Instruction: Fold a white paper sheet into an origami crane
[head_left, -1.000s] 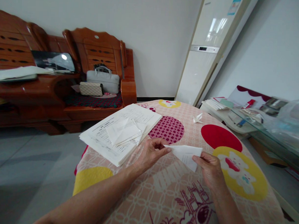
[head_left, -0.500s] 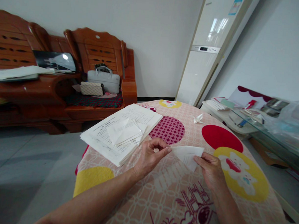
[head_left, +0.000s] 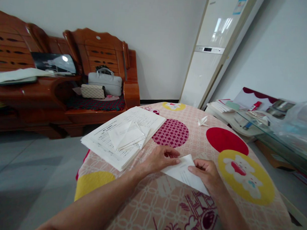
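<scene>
Between my two hands is a white folded sheet of paper [head_left: 184, 171], triangular, its long edge towards me and a corner pointing away. Faint print shows on it. My left hand [head_left: 162, 159] grips its left side, thumb on top and fingers curled. On the right side, my right hand [head_left: 207, 172] pinches the paper between thumb and bent fingers. To the left lies a stack of printed sheets [head_left: 104, 143], with folded paper pieces [head_left: 129, 135] on top. A small folded white paper figure [head_left: 203, 121] stands farther back on the table.
A patterned cloth covers the round table [head_left: 140, 201]. At right is a glass-topped side table [head_left: 271, 132] with papers, metal bowls and a plastic bag. Behind stand a wooden sofa [head_left: 130, 90] with bags and a tall air conditioner [head_left: 202, 73].
The paper has come down nearer the cloth and turned, so its long edge now faces me and a corner points away. Both hands have shifted slightly lower with it.
</scene>
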